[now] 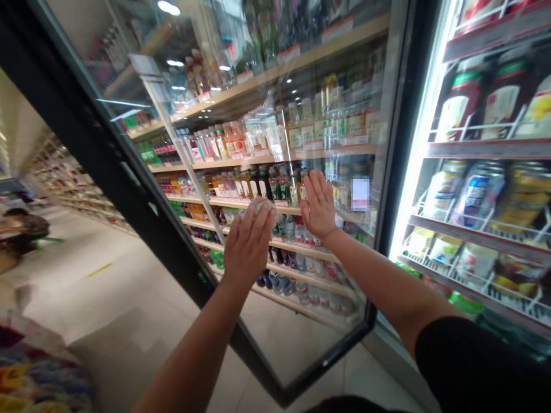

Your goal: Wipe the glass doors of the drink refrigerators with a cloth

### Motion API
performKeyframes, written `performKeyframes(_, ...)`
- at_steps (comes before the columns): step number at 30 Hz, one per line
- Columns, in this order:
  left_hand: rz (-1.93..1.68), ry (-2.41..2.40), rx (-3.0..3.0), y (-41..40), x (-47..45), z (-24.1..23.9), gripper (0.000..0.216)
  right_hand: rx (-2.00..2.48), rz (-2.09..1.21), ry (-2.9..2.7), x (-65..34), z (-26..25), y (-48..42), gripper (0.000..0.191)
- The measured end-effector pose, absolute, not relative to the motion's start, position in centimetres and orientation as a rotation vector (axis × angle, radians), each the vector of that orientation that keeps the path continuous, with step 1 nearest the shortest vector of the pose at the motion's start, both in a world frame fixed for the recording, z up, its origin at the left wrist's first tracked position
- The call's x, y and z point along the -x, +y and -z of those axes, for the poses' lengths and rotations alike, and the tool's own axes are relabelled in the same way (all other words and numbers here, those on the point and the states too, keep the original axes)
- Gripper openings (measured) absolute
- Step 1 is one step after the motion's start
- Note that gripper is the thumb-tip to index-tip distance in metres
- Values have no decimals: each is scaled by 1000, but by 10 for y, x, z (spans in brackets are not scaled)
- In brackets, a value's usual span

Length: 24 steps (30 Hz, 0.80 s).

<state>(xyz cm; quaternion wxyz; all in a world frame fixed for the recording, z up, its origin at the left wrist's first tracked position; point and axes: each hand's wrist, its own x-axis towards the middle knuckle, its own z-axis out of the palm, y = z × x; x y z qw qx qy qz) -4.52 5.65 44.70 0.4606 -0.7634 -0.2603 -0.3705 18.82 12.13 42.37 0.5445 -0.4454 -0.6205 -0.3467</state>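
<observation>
Both grips are fully open: the left hand [247, 244] and right hand [318, 203] lie flat with fingers together, palms against the glass door [301, 332] at centre frame, clasping nothing. The door is black-framed and swung wide, and rows of bottled drinks show in its pane. At the right edge, lit cooler shelves [486, 149] carry bottles and cans.

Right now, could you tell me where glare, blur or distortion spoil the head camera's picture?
Head view: the fridge's light strip is blown out white; lamp spots glint in the glass door, where the left hand and right hand press flat; the wide lens bends the door frame; the bottles on the fridge shelves look soft; one small patch is pixelated.
</observation>
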Motion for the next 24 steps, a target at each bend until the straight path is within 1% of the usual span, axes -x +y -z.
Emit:
performKeyframes(4, 1022, -808, 1818, 54, 56, -499, 64, 1090, 786, -1484, -188, -425, 121, 63)
performKeyframes(5, 1062, -861, 1798, 53, 58, -505, 65, 1098, 781, -1487, -187, -425, 120, 63)
performKeyframes(7, 1122, -926, 1761, 51, 59, -497, 67, 1107, 790, -1487, -187, -426, 120, 63)
performKeyframes(9, 1121, -888, 1772, 50, 58, -467, 70, 1119, 798, -1483, -186, -427, 119, 63)
performKeyframes(11, 1004, -744, 1875, 51, 57, -435, 71, 1134, 796, -1489, -185, -428, 120, 64)
performKeyframes(12, 954, -702, 1910, 52, 57, -427, 71, 1141, 793, -1494, -184, -428, 120, 64)
performKeyframes(14, 923, -682, 1936, 55, 59, -433, 69, 1155, 790, -1502, -184, -428, 120, 65)
performKeyframes(18, 1082, -853, 1851, 57, 69, -499, 61, 1182, 795, -1501, -183, -428, 123, 64)
performKeyframes(19, 1119, -905, 1815, 56, 70, -509, 60, 1188, 796, -1501, -183, -428, 123, 64)
performKeyframes(21, 1161, -957, 1766, 55, 72, -507, 59, 1204, 790, -1512, -183, -428, 123, 63)
performKeyframes(24, 1076, -824, 1844, 55, 71, -464, 57, 1230, 772, -1529, -183, -428, 123, 64)
